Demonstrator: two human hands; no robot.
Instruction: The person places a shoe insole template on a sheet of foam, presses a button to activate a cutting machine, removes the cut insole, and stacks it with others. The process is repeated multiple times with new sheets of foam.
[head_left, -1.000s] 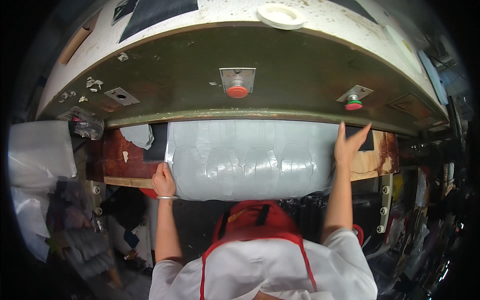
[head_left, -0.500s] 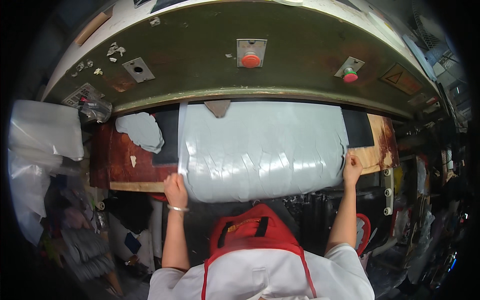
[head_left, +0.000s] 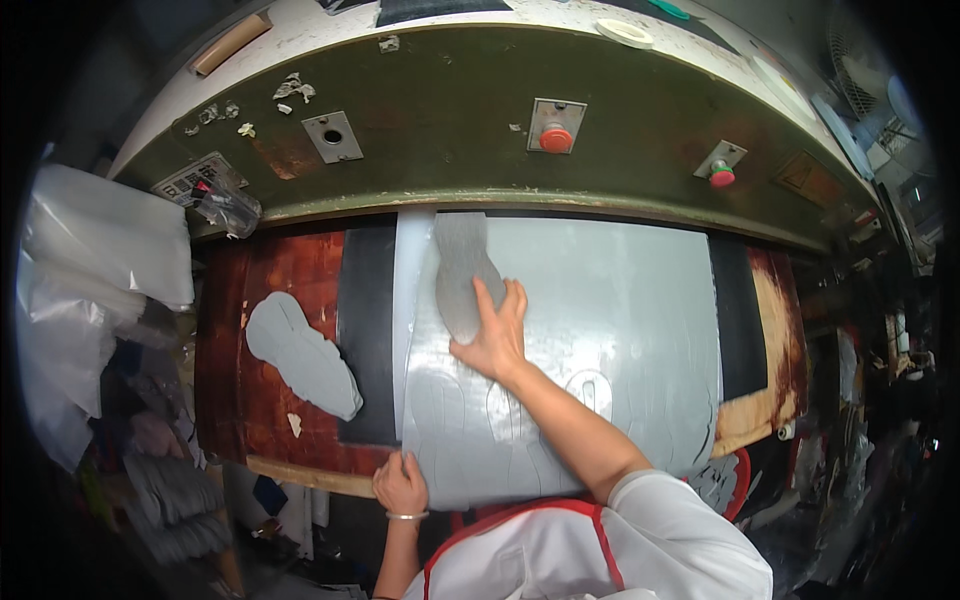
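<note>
A glossy pale grey sheet (head_left: 620, 330) lies across the work surface, with curved sole-shaped outlines marked in its nearer part. On its far left part rests a darker grey sole-shaped piece (head_left: 462, 262). My right hand (head_left: 497, 335) reaches over the sheet, thumb and fingers set around this piece's near end; its underside is hidden. At the sheet's near left corner, my left hand (head_left: 400, 487) is closed, pinching the edge. Further left, a stack of pale grey sole-shaped cutouts (head_left: 302, 357) lies on a red-brown board (head_left: 220, 370).
A green machine beam (head_left: 430, 130) spans the far side, carrying a red push button (head_left: 555, 138) and a red-and-green button (head_left: 721, 174). Black mats (head_left: 366, 330) show beside the sheet. Clear plastic sheets (head_left: 110, 235) hang at left. A red-rimmed container (head_left: 738, 480) stands at near right.
The sheet has slid away from me and lies flatter. My right hand has left its right edge for the darker sole-shaped piece, now more exposed. My left hand stays on the left edge.
</note>
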